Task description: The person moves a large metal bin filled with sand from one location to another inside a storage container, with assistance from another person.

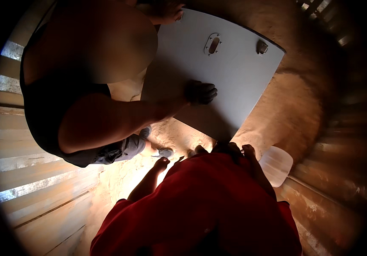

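A large light-grey panel [234, 72] with an oval metal slot plate [213, 44] and a small metal latch [262, 47] stands tilted in front of me. My left hand [162, 164] is low at my left side, apart from the panel, with its fingers curled. My right hand [247, 150] is to the right of the panel's near corner, also with curled fingers. Shadow hides what either hand holds, if anything. At the left, another person's dark-gloved hand [201, 92] rests on the panel's face, and their other hand [172, 13] grips its far edge.
The other person [81, 123] bends over close on my left. A pale rounded plastic piece [276, 166] lies to my right. Slatted wooden walls [34, 170] curve around both sides. Brown, uneven ground [294, 102] shows beyond the panel.
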`<state>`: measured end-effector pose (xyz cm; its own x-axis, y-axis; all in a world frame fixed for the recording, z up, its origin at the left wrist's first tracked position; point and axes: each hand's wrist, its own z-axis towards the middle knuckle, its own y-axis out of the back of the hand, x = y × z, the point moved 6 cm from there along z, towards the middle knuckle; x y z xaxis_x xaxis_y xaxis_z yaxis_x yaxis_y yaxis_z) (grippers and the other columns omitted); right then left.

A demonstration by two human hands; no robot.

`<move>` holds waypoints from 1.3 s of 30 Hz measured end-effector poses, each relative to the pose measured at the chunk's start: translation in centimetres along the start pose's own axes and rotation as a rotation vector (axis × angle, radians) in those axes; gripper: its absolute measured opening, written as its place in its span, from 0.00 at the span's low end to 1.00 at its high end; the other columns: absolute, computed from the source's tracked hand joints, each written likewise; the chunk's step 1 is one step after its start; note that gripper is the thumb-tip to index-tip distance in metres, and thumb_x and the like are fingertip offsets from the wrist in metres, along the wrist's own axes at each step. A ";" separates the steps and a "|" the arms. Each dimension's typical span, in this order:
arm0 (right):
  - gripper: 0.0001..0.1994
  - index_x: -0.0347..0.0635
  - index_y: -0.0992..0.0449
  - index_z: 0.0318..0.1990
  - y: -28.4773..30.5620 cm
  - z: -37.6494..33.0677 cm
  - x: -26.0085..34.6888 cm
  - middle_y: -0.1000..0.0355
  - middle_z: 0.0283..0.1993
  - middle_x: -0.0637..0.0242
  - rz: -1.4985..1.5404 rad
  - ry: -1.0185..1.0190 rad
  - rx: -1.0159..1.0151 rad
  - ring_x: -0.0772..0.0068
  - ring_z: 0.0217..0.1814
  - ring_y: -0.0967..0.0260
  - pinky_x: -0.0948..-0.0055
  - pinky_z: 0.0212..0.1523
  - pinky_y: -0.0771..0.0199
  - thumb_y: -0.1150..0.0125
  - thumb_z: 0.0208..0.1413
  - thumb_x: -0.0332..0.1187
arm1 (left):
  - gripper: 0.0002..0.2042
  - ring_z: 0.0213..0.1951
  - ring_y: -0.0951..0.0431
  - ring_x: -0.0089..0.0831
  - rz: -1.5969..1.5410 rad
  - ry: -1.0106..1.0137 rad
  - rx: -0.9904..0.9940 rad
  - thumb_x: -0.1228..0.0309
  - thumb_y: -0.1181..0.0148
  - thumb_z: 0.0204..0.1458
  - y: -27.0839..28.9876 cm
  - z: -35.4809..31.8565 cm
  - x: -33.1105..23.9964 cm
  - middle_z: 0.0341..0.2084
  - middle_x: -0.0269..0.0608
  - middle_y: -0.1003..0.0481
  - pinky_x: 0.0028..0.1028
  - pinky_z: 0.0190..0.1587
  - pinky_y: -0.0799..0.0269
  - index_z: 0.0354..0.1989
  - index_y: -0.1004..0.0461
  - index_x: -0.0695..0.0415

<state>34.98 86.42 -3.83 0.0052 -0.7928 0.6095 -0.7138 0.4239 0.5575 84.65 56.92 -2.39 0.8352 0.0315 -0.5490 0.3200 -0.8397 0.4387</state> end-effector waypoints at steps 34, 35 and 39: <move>0.23 0.42 0.35 0.54 -3.4 7.5 8.3 0.30 0.47 0.58 0.639 -0.450 0.576 0.60 0.42 0.32 0.61 0.41 0.31 0.52 0.57 0.48 | 0.20 0.44 0.26 0.48 -0.017 0.168 -0.166 0.59 0.47 0.50 0.0 -5.6 -18.3 0.41 0.55 0.26 0.37 0.48 0.32 0.46 0.29 0.61; 0.24 0.42 0.36 0.54 -3.7 6.9 9.1 0.31 0.49 0.59 0.709 -0.456 0.570 0.59 0.46 0.32 0.60 0.44 0.31 0.53 0.57 0.49 | 0.20 0.44 0.26 0.47 -0.046 0.185 -0.142 0.60 0.47 0.50 0.5 -5.8 -19.4 0.41 0.55 0.26 0.36 0.48 0.32 0.46 0.29 0.61; 0.23 0.48 0.36 0.54 -6.3 5.7 11.0 0.36 0.55 0.65 0.966 -0.444 0.581 0.60 0.57 0.40 0.56 0.55 0.38 0.59 0.58 0.52 | 0.16 0.41 0.24 0.42 0.012 0.149 -0.085 0.62 0.47 0.52 -0.1 -5.0 -18.4 0.38 0.50 0.25 0.34 0.43 0.29 0.46 0.29 0.59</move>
<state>35.57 72.53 -3.80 -0.8626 -0.3878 0.3248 -0.4995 0.7545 -0.4257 71.51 59.17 11.19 0.8944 0.1068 -0.4344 0.3408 -0.7917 0.5070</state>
